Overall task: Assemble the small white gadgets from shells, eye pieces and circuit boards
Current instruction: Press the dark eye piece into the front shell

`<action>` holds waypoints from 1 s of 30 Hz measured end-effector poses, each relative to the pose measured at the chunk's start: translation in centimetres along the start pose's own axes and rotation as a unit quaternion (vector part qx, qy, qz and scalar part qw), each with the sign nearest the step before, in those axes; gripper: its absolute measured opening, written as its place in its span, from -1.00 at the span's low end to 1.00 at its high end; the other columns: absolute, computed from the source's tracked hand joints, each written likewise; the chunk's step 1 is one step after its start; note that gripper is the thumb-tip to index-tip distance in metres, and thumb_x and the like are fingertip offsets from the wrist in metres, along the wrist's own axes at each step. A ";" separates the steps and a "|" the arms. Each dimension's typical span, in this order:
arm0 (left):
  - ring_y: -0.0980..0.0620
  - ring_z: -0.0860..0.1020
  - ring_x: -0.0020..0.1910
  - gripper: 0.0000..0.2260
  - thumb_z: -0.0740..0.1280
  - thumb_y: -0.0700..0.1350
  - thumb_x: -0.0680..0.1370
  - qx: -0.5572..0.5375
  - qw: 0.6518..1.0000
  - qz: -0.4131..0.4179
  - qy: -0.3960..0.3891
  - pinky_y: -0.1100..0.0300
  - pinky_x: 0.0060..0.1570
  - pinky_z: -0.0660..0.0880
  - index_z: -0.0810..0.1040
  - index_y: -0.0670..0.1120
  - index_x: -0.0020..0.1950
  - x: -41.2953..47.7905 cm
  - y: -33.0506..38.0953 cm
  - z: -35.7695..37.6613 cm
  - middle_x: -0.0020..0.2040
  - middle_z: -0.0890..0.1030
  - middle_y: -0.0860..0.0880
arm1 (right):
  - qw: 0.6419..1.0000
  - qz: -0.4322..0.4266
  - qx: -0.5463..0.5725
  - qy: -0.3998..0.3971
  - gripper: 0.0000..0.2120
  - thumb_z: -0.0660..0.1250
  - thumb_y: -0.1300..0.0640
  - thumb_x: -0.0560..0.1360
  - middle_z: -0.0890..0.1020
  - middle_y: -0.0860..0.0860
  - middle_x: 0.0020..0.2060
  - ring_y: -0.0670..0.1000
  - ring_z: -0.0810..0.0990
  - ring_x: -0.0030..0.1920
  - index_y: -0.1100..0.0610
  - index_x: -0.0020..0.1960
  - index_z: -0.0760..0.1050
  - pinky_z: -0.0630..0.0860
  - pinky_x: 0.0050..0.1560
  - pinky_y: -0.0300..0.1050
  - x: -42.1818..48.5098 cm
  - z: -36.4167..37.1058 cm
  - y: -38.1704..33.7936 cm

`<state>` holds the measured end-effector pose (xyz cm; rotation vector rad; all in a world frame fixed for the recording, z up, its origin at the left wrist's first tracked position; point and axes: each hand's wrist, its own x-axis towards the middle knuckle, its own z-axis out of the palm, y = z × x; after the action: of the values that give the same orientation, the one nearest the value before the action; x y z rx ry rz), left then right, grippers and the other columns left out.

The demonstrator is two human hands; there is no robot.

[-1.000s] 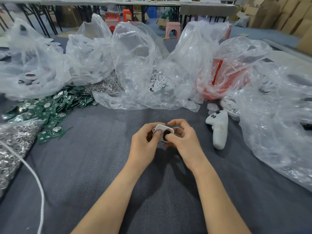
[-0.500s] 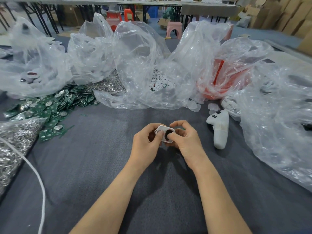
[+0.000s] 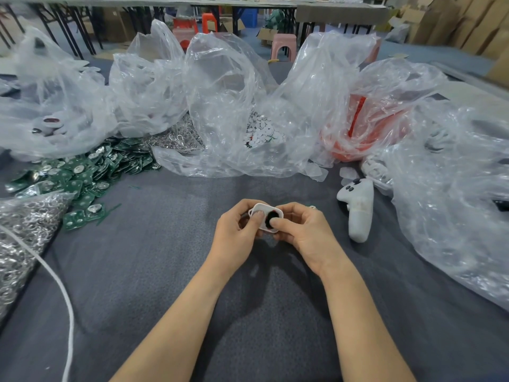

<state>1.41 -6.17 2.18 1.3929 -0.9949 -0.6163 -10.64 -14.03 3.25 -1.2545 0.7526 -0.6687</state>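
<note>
Both hands hold one small white shell [image 3: 264, 210] just above the grey cloth at the table's middle. My left hand [image 3: 239, 229] grips its left side, thumb on its face. My right hand [image 3: 302, 232] grips the right side, and its thumb presses on a black round eye piece [image 3: 272, 216] set in the shell. A heap of green circuit boards [image 3: 80, 175] lies at the left. Small white pieces [image 3: 261, 132] sit inside a clear bag at the back centre. More white shells [image 3: 51, 124] show through a bag at the far left.
A white game controller [image 3: 358, 209] lies to the right of my hands. Clear plastic bags [image 3: 454, 188] crowd the right and back; one holds something orange [image 3: 366, 133]. Silver metal rings [image 3: 19, 238] fill a bag at the left edge, crossed by a white cord [image 3: 59, 285].
The hands have stayed in place with the shell. My right thumb has shifted onto the black eye piece and the shell has turned slightly.
</note>
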 end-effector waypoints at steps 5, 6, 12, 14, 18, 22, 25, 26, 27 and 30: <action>0.19 0.51 -0.36 -0.83 0.26 -0.30 0.59 -0.006 1.000 -0.001 0.000 0.33 -0.32 0.44 0.58 -0.08 -0.06 0.0 0.0 0.0 -0.29 0.60 0.05 | 1.000 -0.017 -0.020 0.001 -0.89 0.41 0.35 0.43 0.70 0.05 -0.22 -0.04 0.67 -0.17 0.21 -0.07 0.60 0.56 -0.22 -0.25 -0.1 -0.1 -0.2; 0.17 0.50 -0.37 -0.83 0.25 -0.30 0.59 -0.008 1.000 -0.001 0.004 0.31 -0.32 0.44 0.58 -0.09 -0.06 0.1 0.0 0.0 -0.29 0.60 0.03 | 1.000 -0.021 -0.019 0.001 -0.88 0.41 0.36 0.43 0.69 0.05 -0.22 -0.03 0.67 -0.17 0.21 -0.07 0.60 0.56 -0.21 -0.25 -0.1 0.0 -0.3; 0.16 0.53 -0.34 -0.81 0.26 -0.28 0.59 -0.001 1.000 0.002 0.015 0.31 -0.32 0.46 0.58 -0.03 -0.08 0.1 -0.3 0.2 -0.28 0.61 0.05 | 0.999 -0.037 -0.013 0.013 -0.85 0.39 0.41 0.43 0.67 0.14 -0.13 0.02 0.66 -0.11 0.27 -0.01 0.57 0.64 -0.09 -0.11 -0.3 0.3 -0.4; 0.18 0.53 -0.34 -0.80 0.26 -0.28 0.59 0.001 1.000 0.005 0.016 0.32 -0.32 0.46 0.58 -0.01 -0.08 0.0 -0.3 0.2 -0.29 0.61 0.07 | 0.999 -0.040 -0.016 0.020 -0.83 0.38 0.41 0.44 0.66 0.16 -0.10 0.01 0.66 -0.12 0.30 0.02 0.56 0.64 -0.09 -0.10 -0.3 0.3 -0.4; 0.20 0.53 -0.35 -0.79 0.26 -0.28 0.59 0.008 1.000 0.010 0.021 0.34 -0.33 0.45 0.58 0.02 -0.07 0.0 -0.2 0.3 -0.30 0.62 0.12 | 0.998 -0.044 -0.029 0.031 -0.84 0.38 0.39 0.44 0.66 0.16 -0.07 -0.01 0.67 -0.13 0.28 0.01 0.56 0.64 -0.13 -0.12 -0.2 0.4 -0.4; 0.17 0.55 -0.32 -0.81 0.27 -0.28 0.58 0.021 0.999 0.010 0.027 0.33 -0.32 0.47 0.59 0.00 -0.05 -0.1 -0.2 0.4 -0.27 0.62 0.08 | 0.998 -0.039 -0.036 0.041 -0.85 0.39 0.38 0.44 0.64 0.16 -0.05 0.05 0.68 -0.10 0.24 -0.01 0.57 0.64 -0.14 -0.11 -0.1 0.4 -0.1; 0.11 0.59 -0.26 -0.82 0.28 -0.27 0.58 0.034 0.999 0.002 0.030 0.31 -0.29 0.51 0.59 -0.02 -0.04 -0.1 -0.3 0.5 -0.23 0.64 0.03 | 0.998 -0.031 -0.034 0.045 -0.85 0.40 0.38 0.44 0.64 0.17 -0.05 0.07 0.68 -0.08 0.23 -0.02 0.57 0.64 -0.12 -0.07 -0.1 0.3 0.0; 0.08 0.60 -0.25 -0.83 0.28 -0.27 0.58 0.041 0.999 0.002 0.032 0.29 -0.28 0.53 0.59 -0.03 -0.03 -0.1 -0.3 0.5 -0.22 0.64 0.02 | 0.998 -0.028 -0.037 0.048 -0.86 0.40 0.38 0.44 0.64 0.17 -0.05 0.07 0.68 -0.07 0.22 -0.03 0.58 0.65 -0.10 -0.06 0.0 0.3 0.0; 0.06 0.61 -0.24 -0.84 0.28 -0.27 0.58 0.049 0.998 0.003 0.033 0.27 -0.28 0.54 0.60 -0.04 -0.03 0.0 -0.4 0.5 -0.21 0.64 0.01 | 0.997 -0.027 -0.044 0.050 -0.86 0.40 0.37 0.44 0.64 0.17 -0.05 0.08 0.68 -0.07 0.22 -0.03 0.58 0.65 -0.09 -0.04 0.0 0.3 0.1; 0.07 0.61 -0.22 -0.85 0.29 -0.28 0.57 0.066 0.997 0.004 0.036 0.25 -0.26 0.55 0.60 -0.06 -0.01 0.0 -0.5 0.5 -0.20 0.65 0.00 | 0.997 -0.021 -0.062 0.048 -0.86 0.40 0.36 0.44 0.64 0.15 -0.06 0.08 0.68 -0.07 0.22 -0.02 0.57 0.65 -0.07 -0.01 0.0 0.2 0.2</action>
<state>1.06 -6.53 1.67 1.5162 -0.9983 -0.4972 -10.44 -13.86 3.09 -1.3615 0.8591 -0.7286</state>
